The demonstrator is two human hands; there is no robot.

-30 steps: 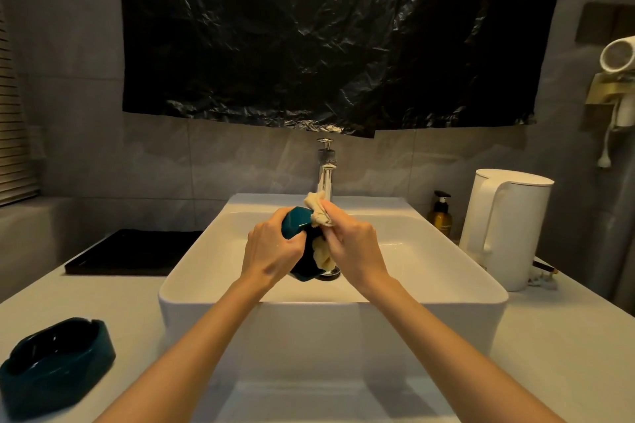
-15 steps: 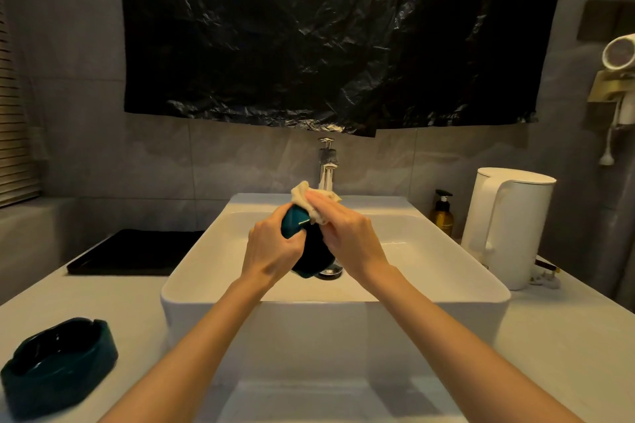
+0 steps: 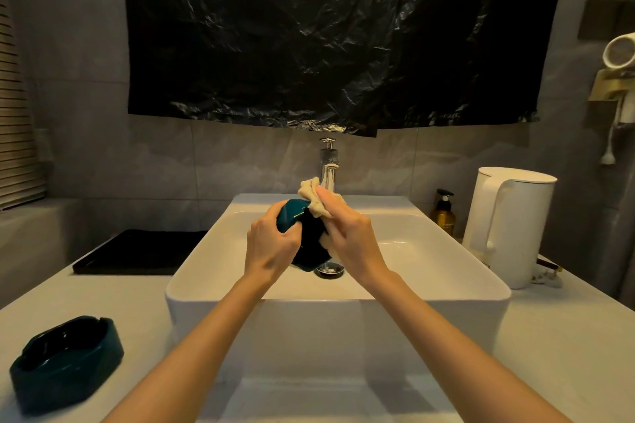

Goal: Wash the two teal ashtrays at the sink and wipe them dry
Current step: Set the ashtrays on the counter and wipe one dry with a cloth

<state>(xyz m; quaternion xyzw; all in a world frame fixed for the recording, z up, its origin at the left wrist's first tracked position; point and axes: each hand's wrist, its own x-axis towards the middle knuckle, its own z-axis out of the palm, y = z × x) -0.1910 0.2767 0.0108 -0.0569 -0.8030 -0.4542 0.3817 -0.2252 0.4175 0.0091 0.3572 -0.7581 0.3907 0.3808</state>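
The teal ashtray hangs tipped on edge over the sink, at twelve o'clock, just above the drain. The left hand clasps its side. The right hand pinches a cream cloth against its rim. If the one-handed hold loosens, it could slip and chip on the basin. It looks glossy, possibly wet. The second ashtray sits at eight o'clock.

One wide-angle camera is sitting on the person's head and is looking forward and down. It is viewing the left hand and the right hand from close behind and is framing them at the middle, with the ashtray and the cloth between them. Around the hands it is taking in the sink and, above them, the black plastic sheet.
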